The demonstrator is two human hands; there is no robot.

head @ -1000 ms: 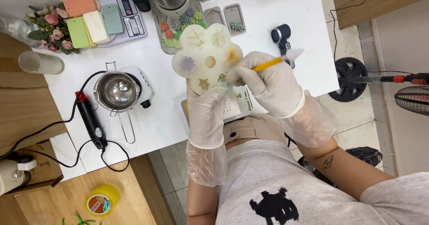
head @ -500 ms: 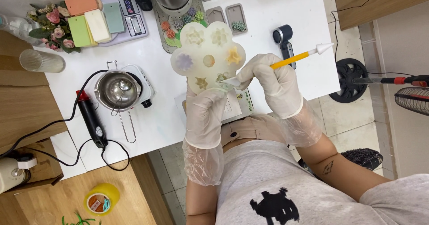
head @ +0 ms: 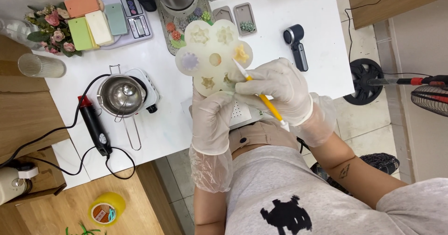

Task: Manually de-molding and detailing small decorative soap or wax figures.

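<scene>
Left hand (head: 212, 118) holds the flower-shaped mould (head: 213, 57) up — right hand (head: 280, 88) pinches a yellow tool (head: 266, 102), tip at it.

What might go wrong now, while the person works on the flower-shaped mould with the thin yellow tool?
The left hand holds the flower-shaped mould in the air by its lower edge only, so it may bend or tip. The yellow tool in the right hand has its pale tip in a cavity and might scratch a small shape there. A slip may drop the mould onto the white table.
</scene>
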